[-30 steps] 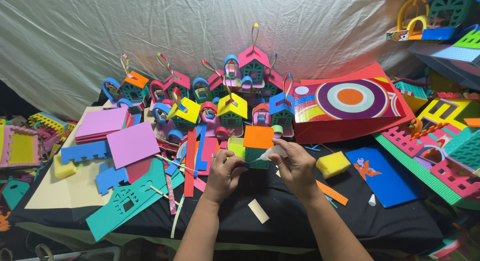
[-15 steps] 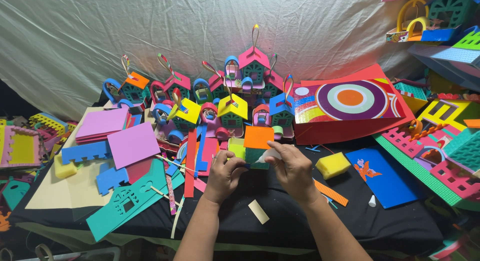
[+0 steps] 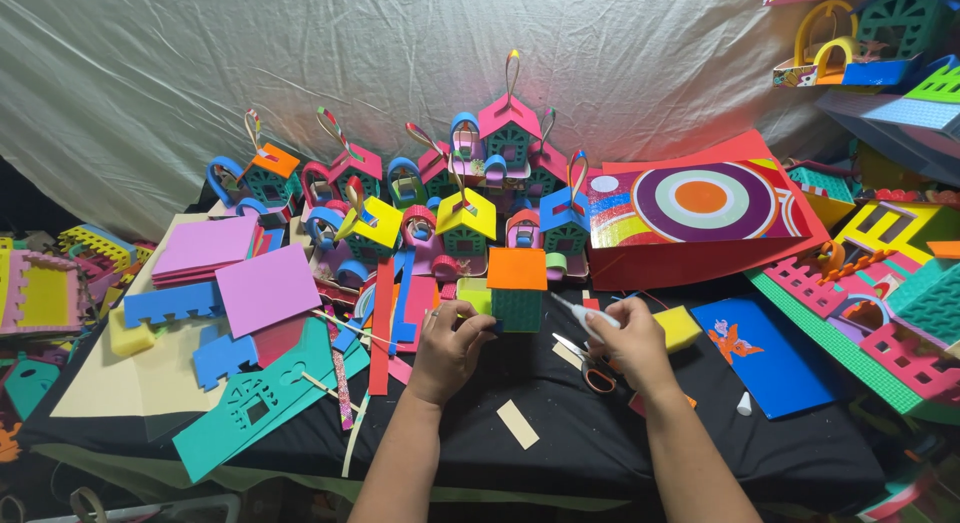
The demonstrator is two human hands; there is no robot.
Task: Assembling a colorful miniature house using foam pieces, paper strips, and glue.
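A small foam house (image 3: 518,293) with green lattice walls and an orange roof stands on the black cloth (image 3: 560,423) in front of me. My left hand (image 3: 447,351) holds it at its lower left side. My right hand (image 3: 630,348) grips a white glue applicator (image 3: 583,316) whose tip points toward the house's right wall. Scissors with orange handles (image 3: 592,368) lie partly under my right hand.
Several finished foam houses (image 3: 465,218) with loop handles stand in rows behind. Pink and purple foam sheets (image 3: 235,268) and a teal cutout (image 3: 265,393) lie left. A striped circle board (image 3: 700,208), a yellow sponge (image 3: 678,328) and a blue sheet (image 3: 765,348) lie right.
The right hand shifted slightly right and brought the glue applicator's tip toward the house's right side. The left hand stayed on the house.
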